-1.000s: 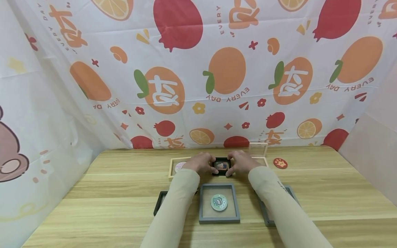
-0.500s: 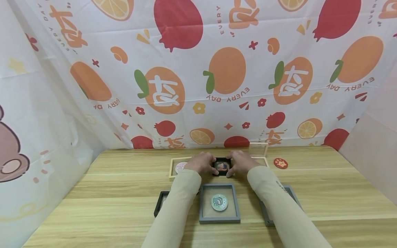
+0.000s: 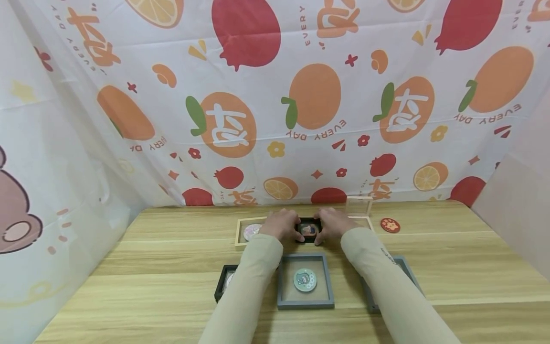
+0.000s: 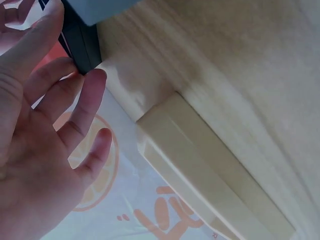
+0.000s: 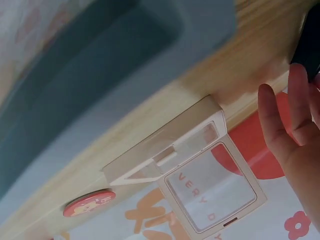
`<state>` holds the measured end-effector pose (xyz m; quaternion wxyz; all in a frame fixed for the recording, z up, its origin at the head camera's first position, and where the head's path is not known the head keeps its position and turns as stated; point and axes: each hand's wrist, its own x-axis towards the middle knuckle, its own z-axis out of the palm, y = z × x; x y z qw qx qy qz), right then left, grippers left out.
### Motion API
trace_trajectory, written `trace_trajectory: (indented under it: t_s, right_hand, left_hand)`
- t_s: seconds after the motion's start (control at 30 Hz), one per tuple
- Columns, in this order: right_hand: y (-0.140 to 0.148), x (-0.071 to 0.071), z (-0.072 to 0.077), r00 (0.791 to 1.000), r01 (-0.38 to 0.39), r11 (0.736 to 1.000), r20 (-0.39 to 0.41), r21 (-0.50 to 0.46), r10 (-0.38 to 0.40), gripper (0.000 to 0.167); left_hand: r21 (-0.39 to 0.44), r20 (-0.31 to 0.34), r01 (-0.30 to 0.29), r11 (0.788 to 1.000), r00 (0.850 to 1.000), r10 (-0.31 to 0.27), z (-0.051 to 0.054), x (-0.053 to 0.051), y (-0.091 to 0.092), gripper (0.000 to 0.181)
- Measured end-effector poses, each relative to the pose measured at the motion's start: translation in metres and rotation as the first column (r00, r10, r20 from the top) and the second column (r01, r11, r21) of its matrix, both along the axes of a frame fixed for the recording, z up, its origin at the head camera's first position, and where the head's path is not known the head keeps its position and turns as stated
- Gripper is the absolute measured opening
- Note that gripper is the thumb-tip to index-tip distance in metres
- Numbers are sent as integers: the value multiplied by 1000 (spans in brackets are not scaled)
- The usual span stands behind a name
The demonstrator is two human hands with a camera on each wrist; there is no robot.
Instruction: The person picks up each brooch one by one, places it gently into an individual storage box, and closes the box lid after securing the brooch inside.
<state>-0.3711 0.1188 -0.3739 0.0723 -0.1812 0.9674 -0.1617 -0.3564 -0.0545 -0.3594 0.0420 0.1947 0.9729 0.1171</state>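
A small black frame point(image 3: 308, 230) with a coloured picture inside lies near the back edge of the table, between both hands. My left hand point(image 3: 281, 225) holds its left side with thumb and fingers, and my right hand point(image 3: 333, 225) holds its right side the same way. In the left wrist view, the fingertips meet the edge of the black frame point(image 4: 82, 42), while the little finger stands free. Only a corner of the black frame point(image 5: 309, 47) shows in the right wrist view, beside the fingertips. A grey-blue frame with a round green badge point(image 3: 305, 280) lies nearer, between the forearms.
A pale wooden frame point(image 3: 238, 233) holding a pinkish badge lies left of the hands. To the right stands a pale box with its clear lid raised point(image 5: 215, 185), beside a red round badge point(image 3: 390, 225). Another black frame point(image 3: 223, 282) and a grey frame point(image 3: 404, 264) are partly under the forearms.
The left forearm has shifted slightly right, showing more of the black frame beside it. Both hands still hold the small black frame in about the same place.
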Motion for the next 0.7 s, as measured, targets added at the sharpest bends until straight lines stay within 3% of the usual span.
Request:
trace_trajectory:
  t_s: [0.13, 0.33, 0.57, 0.7]
  right_hand:
    - [-1, 1, 2, 1000, -1, 1000, 19, -2, 1, 63]
    - [-7, 3, 11, 1000, -25, 996, -11, 86, 26, 47]
    - [-8, 5, 14, 999, -39, 993, 6, 112, 39, 40]
    - [-6, 5, 14, 998, -55, 994, 13, 93, 55, 41]
  left_hand:
    - [8, -16, 11, 1000, 1000, -11, 0, 1, -1, 27]
    - [-10, -65, 29, 1000, 997, -30, 1, 2, -2, 33]
    - [-25, 66, -31, 999, 997, 33, 3, 4, 2, 34]
    - [-65, 60, -23, 998, 998, 27, 7, 3, 6, 33]
